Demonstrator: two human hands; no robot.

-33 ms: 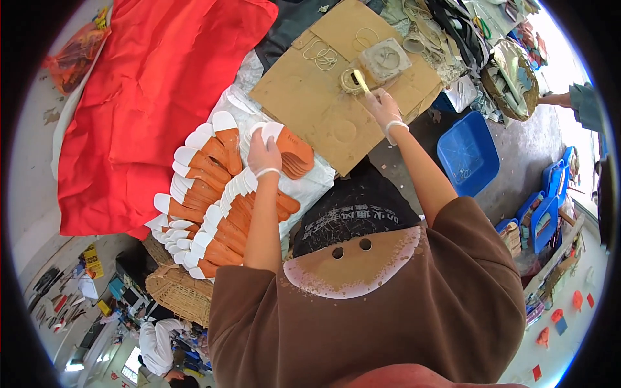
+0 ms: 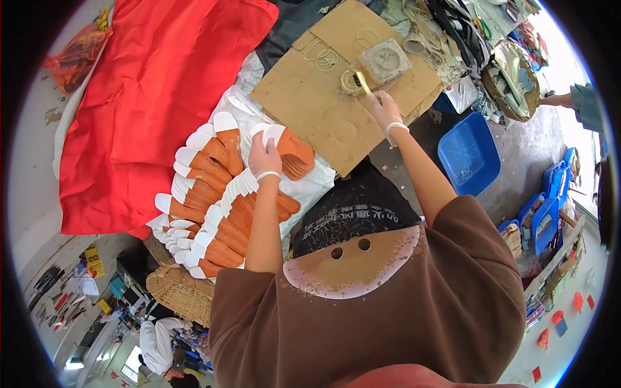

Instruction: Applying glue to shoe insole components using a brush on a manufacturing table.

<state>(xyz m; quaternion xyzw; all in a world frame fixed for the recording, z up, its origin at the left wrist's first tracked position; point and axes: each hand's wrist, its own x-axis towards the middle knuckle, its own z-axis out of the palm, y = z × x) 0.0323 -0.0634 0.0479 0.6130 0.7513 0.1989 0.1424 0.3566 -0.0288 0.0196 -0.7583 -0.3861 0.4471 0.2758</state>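
My left hand (image 2: 264, 158), in a clear glove, rests with its fingers and thumb around the white tips of a fanned stack of orange-and-white insoles (image 2: 297, 158). In my right hand (image 2: 384, 110), also gloved, is a brush (image 2: 362, 82) with a pale handle. Its dark head is over a small round pot (image 2: 350, 83) with a crusted rim. The pot stands on a brown cardboard sheet (image 2: 310, 97). More overlapping insoles (image 2: 206, 169) spread out to the left of my left forearm, over pale plastic sheeting.
A whitish square block (image 2: 386, 60) and loose rubber bands (image 2: 323, 58) lie on the cardboard. Red cloth (image 2: 162, 97) covers the left. A blue tub (image 2: 470, 152) sits on the floor at right. Another person's arm (image 2: 559, 100) enters at the right edge; someone in white (image 2: 157, 349) is at lower left.
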